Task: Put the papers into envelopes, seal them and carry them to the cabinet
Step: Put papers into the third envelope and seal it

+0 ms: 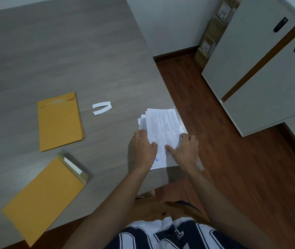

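A stack of printed white papers point(162, 123) lies at the right edge of the grey table point(62, 60). My left hand point(143, 150) grips the stack's left side, fingers curled under the sheets. My right hand point(184, 150) grips its right side, thumb lying on top of the top sheet. A pile of closed yellow envelopes point(59, 123) rests flat to the left. Nearer the front left lies one yellow envelope point(44, 196) with its flap open and a white adhesive strip showing.
Two peeled white backing strips point(101, 108) lie between the envelope pile and the papers. A white cabinet point(261, 69) with black handles stands on the wooden floor to the right. Cardboard boxes point(213, 31) are stacked against the wall behind it.
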{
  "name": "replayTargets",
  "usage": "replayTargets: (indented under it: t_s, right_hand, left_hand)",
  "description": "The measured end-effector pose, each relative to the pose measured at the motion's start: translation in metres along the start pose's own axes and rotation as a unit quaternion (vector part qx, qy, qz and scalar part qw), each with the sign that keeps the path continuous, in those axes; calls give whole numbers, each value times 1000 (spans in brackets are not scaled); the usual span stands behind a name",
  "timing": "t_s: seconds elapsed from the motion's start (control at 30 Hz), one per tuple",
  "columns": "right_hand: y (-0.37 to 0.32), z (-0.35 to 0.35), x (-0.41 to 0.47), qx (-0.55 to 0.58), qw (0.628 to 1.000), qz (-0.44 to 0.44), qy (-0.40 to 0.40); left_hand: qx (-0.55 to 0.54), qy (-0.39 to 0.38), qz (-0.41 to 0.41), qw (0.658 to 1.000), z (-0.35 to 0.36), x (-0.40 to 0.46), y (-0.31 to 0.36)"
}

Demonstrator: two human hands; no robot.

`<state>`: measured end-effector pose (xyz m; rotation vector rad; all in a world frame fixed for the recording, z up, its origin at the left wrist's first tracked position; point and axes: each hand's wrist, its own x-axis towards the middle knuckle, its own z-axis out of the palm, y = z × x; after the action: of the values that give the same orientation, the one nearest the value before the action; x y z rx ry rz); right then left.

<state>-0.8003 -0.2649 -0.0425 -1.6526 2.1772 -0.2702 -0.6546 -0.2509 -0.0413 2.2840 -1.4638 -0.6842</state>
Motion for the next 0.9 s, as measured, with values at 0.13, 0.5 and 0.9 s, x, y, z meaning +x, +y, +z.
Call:
replayTargets:
  t_s: [0.13,0.5,0.9]
  right_hand:
    - [-1,-1,0,-4,1000,6,0]
    - [4,4,3,4,1000,4,6]
    - [-4,-11,5,111,993,24,-3]
  left_hand:
    - [-12,-8,18,1000,-5,-2,6]
    - [-82,-73,-58,992,-11,19,8]
    - [-304,-149,-164,926,-4,32,2]
